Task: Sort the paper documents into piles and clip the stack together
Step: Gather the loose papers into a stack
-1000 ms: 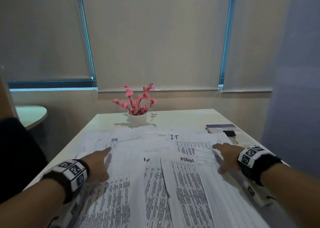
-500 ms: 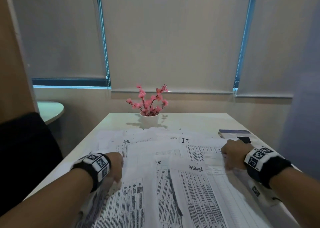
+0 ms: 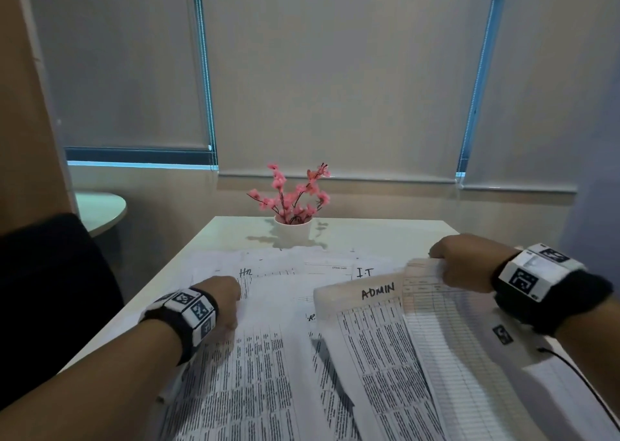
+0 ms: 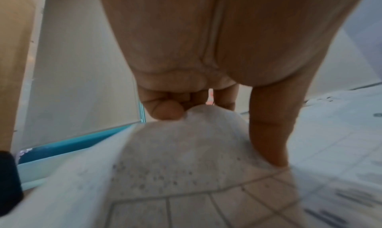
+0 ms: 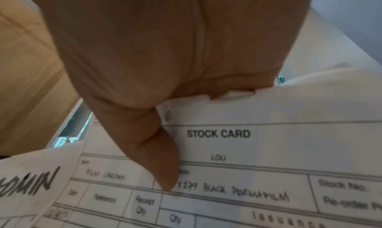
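Observation:
Printed paper documents lie spread and overlapping on the white table, some hand-marked HR, IT and ADMIN. My right hand grips the far edge of a stock card sheet and holds it raised, with the ADMIN sheet lifted beside it. In the right wrist view the thumb presses on the stock card sheet and the fingers curl behind its top edge. My left hand pinches a sheet at the left; that paper bulges up between thumb and curled fingers.
A white pot of pink flowers stands at the table's far middle. A black chair back and a round side table are at the left. A thin black cable runs over the papers under my right wrist.
My right hand closed on the far edge of the stock card sheet and lifted it, and the ADMIN sheet rose with it. My left hand's fingers curled and bunched a sheet.

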Demonstrator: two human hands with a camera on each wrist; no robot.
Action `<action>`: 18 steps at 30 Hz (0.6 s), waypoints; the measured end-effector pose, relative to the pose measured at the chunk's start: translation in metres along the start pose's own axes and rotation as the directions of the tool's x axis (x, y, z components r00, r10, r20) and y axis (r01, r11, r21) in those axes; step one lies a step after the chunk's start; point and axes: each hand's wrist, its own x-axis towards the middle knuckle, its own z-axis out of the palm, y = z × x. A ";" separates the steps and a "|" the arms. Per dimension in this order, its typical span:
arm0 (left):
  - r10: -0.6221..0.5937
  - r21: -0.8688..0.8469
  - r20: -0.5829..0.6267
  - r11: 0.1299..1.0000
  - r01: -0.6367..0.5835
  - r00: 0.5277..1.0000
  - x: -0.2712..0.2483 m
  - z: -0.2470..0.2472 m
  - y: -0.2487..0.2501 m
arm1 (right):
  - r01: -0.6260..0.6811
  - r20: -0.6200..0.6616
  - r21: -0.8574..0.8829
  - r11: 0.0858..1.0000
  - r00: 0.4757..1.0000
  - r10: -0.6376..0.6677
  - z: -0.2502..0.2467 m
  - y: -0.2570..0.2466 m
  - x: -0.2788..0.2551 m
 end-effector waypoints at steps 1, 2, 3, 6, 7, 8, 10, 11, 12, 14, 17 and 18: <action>-0.010 0.001 -0.031 1.000 0.010 0.999 -0.005 -0.006 0.001 | 0.000 -0.004 0.014 1.000 1.000 0.000 -0.003 0.000 -0.003; -0.024 -0.004 -0.070 1.000 0.023 0.997 -0.010 -0.012 0.003 | 0.009 0.000 0.027 1.000 1.000 -0.009 -0.007 -0.002 -0.005; -0.026 -0.002 -0.111 1.000 0.026 0.994 -0.016 -0.019 0.005 | 0.026 0.004 0.038 0.999 1.000 -0.026 -0.010 -0.002 -0.007; -0.004 -0.038 -0.172 0.999 -0.002 0.985 -0.028 -0.042 0.005 | 0.072 0.028 0.098 0.993 0.997 -0.075 -0.023 -0.008 -0.014; 0.011 -0.070 -0.185 0.997 -0.024 0.983 -0.031 -0.051 0.004 | 0.092 0.037 0.118 0.989 0.995 -0.097 -0.029 -0.011 -0.018; 0.026 -0.097 -0.197 0.994 -0.046 0.980 -0.034 -0.060 0.003 | 0.115 0.033 0.127 0.985 0.992 -0.120 -0.036 -0.015 -0.021; 0.060 -0.124 -0.236 0.988 -0.091 0.970 -0.043 -0.081 0.004 | 0.193 -0.017 0.141 0.971 0.981 -0.193 -0.052 -0.023 -0.027; 0.080 -0.130 -0.272 0.984 -0.119 0.959 -0.050 -0.093 0.006 | 0.236 -0.059 0.141 0.961 0.971 -0.230 -0.059 -0.029 -0.029; 0.101 -0.136 -0.304 0.980 -0.148 0.947 -0.056 -0.105 0.010 | 0.277 -0.099 0.135 0.951 0.959 -0.266 -0.068 -0.035 -0.030; 0.149 -0.134 -0.354 0.969 -0.208 0.923 -0.069 -0.126 0.018 | 0.372 -0.184 0.118 0.921 0.919 -0.348 -0.085 -0.050 -0.033; 0.241 -0.059 -0.419 0.955 -0.291 0.876 -0.085 -0.151 0.033 | 0.502 -0.301 0.017 0.865 0.827 -0.474 -0.107 -0.076 -0.037; 0.274 -0.040 -0.435 0.946 -0.323 0.857 -0.089 -0.156 0.038 | 0.521 -0.327 -0.008 0.854 0.806 -0.494 -0.112 -0.083 -0.036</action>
